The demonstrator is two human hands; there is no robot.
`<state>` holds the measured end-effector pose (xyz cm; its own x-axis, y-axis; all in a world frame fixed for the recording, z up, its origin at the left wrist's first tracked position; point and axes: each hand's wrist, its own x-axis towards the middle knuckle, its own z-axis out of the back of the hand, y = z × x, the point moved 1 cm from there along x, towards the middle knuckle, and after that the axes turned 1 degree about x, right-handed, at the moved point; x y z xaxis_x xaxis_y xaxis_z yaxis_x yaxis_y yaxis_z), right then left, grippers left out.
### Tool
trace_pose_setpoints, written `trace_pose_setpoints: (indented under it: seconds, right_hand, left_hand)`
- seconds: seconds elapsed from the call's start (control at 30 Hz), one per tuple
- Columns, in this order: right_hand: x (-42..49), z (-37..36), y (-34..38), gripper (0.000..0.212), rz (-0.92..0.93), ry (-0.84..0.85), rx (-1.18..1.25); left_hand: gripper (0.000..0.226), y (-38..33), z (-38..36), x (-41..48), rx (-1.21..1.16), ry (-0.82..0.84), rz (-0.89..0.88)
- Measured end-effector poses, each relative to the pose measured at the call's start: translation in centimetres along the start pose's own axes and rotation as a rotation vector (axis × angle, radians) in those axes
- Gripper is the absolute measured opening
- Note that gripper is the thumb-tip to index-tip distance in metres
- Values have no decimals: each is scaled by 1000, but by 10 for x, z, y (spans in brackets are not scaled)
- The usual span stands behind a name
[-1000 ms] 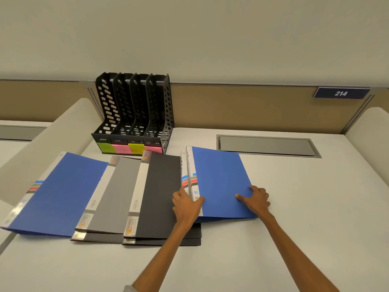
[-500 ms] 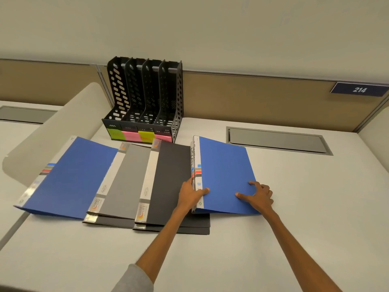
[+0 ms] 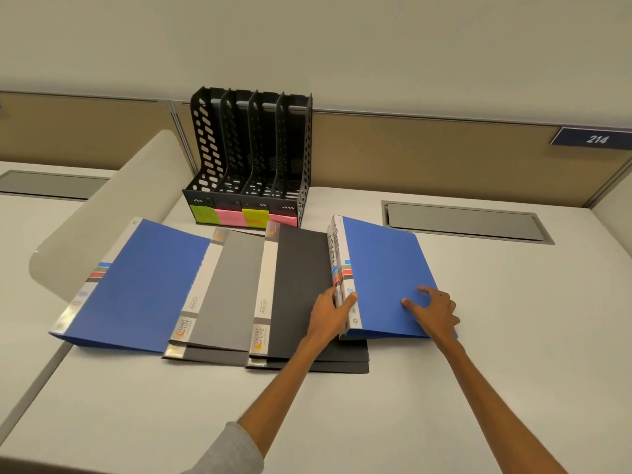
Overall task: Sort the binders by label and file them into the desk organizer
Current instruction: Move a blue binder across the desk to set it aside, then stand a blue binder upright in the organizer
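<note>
Left grip (image 3: pixel 329 314) now clasps the spine edge of the blue binder (image 3: pixel 383 268), thumb over the cover, and that edge appears slightly more raised off the dark binder (image 3: pixel 301 285) than a second ago. Right grip (image 3: pixel 434 311) rests its fingertips on the cover, grasping nothing. The binder is still on the worktop (image 3: pixel 496 354), apart from the desk organizer (image 3: pixel 249 159); lifting is probably starting and filing is not yet begun.

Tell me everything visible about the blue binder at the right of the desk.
The blue plastic-looking binder has a white strip along the spine with red, grey and blue bands. It lies closed, its spine edge over the dark grey binder. The left hand grips the spine, thumb on the cover; the right hand rests on the cover.
</note>
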<state>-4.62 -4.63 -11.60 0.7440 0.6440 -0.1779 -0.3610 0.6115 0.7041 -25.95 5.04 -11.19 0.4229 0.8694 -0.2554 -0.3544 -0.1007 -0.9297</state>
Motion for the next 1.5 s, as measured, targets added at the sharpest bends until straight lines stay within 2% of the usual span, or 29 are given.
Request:
trace_pose_setpoints:
  seconds: [0.2, 0.43, 0.67, 0.9, 1.13, 1.27, 1.37, 1.5]
  right_hand:
    - [-26, -42, 51, 39, 152, -86, 57]
    - [-59, -94, 117, 31, 362, -39, 48]
    - [-88, -135, 162, 30, 549, 111, 64]
    - [-134, -183, 203, 26, 631, 335, 127]
    - [-160, -230, 234, 31, 667, 442, 88]
    - [-163, -262, 261, 32, 646, 455, 95]
    - [-170, -291, 279, 33, 610, 483, 142]
    - [-182, -333, 308, 36, 620, 482, 147]
  left_hand:
    - [56, 13, 35, -6, 73, -82, -56]
    - [36, 25, 94, -21, 113, -229, -101]
    - [28, 30, 140, -51, 100, -407, -79]
    - [31, 40, 196, -91, 132, -593, -22]
    - [43, 64, 265, -104, 108, -780, 58]
    - [52, 78, 309, -99, 203, -906, 124]
    - [61, 90, 347, -93, 361, -966, 218]
    - [72, 101, 394, -82, 612, -924, 326]
